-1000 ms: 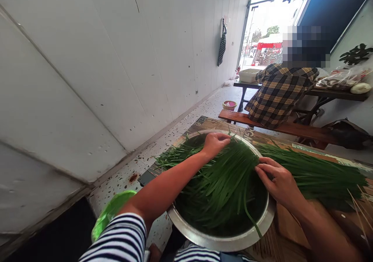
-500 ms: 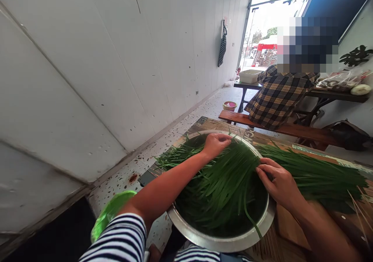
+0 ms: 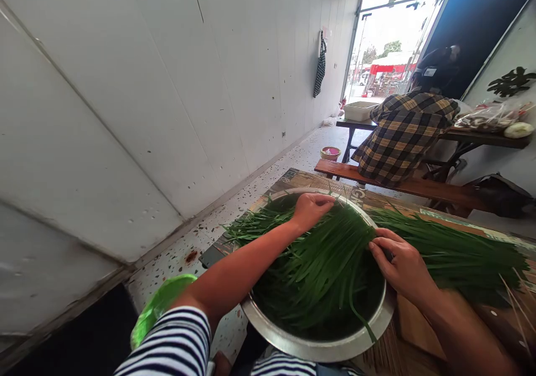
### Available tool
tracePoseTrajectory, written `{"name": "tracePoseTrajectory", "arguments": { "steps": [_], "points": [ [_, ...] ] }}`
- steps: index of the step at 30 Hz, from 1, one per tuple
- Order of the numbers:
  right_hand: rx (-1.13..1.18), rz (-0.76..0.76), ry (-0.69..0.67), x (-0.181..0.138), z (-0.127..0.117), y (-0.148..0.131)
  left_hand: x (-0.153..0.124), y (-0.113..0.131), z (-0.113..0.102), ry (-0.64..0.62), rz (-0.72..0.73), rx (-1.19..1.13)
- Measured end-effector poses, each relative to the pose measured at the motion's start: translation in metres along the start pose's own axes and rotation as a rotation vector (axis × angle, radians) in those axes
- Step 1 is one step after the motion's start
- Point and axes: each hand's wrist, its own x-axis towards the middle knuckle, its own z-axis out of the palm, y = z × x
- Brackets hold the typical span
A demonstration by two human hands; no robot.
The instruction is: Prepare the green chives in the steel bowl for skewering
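Note:
A wide steel basin stands before me, with long green garlic chives hanging into it like a fan. At its far rim, the fingertips of my left hand are pinched at one end of this row. My right hand grips the other end at the right rim, thumb against fingers. Whether a stick runs through the row between my hands is hidden. More garlic chives lie in a thick pile right of the basin, and another bunch rests over its left rim.
Thin wooden sticks lie at the right, with others below the basin rim. A green-lined bin stands on the floor at left. Ahead, a person in a plaid shirt sits on a wooden bench by a table holding a white tub.
Both hands keep nearly the same place and hold on the row of garlic chives. The seated person's head looks lower.

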Motion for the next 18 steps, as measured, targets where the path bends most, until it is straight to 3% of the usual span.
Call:
{"name": "tracePoseTrajectory", "arguments": {
  "steps": [5, 10, 15, 18],
  "points": [
    [0.04, 0.018, 0.022, 0.003, 0.001, 0.002, -0.002, 0.007, -0.001, -0.181, -0.024, -0.072],
    [0.089, -0.024, 0.081, 0.006, -0.001, 0.002, 0.002, 0.016, -0.016, -0.23, -0.152, -0.267],
    [0.139, 0.018, 0.083, 0.003, 0.0, -0.004, -0.008, 0.025, -0.017, -0.636, -0.325, -0.39],
    [0.136, 0.043, 0.158, 0.002, 0.0, -0.008, -0.019, 0.03, -0.012, -0.723, -0.434, -0.466]
  ]
}}
